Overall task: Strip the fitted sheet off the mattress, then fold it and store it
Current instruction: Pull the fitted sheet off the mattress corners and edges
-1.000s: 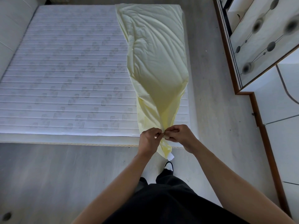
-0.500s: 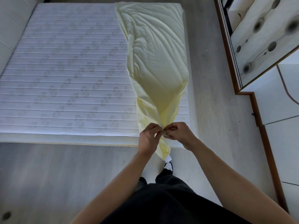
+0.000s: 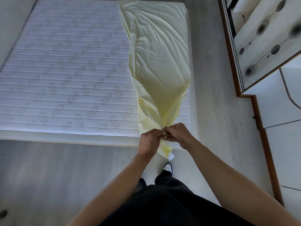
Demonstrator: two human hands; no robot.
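Note:
A pale yellow fitted sheet (image 3: 156, 54) lies folded lengthwise along the right side of the bare white quilted mattress (image 3: 65, 70). Its near end narrows to a bunched point at the mattress's front edge. My left hand (image 3: 149, 141) and my right hand (image 3: 178, 133) meet there, knuckle to knuckle, and both pinch the gathered cloth. A short tail of sheet with a white label (image 3: 170, 156) hangs below my hands over the floor.
Grey wood-look floor (image 3: 48, 176) runs in front of the bed and along its right side. A wardrobe with patterned sliding doors (image 3: 268, 38) and a brown frame stands at the right. My dark trousers and one shoe (image 3: 167, 167) show below my hands.
My hands stay together on the sheet's bunched end and have shifted very little; the fingers have worked slightly on the gathered cloth.

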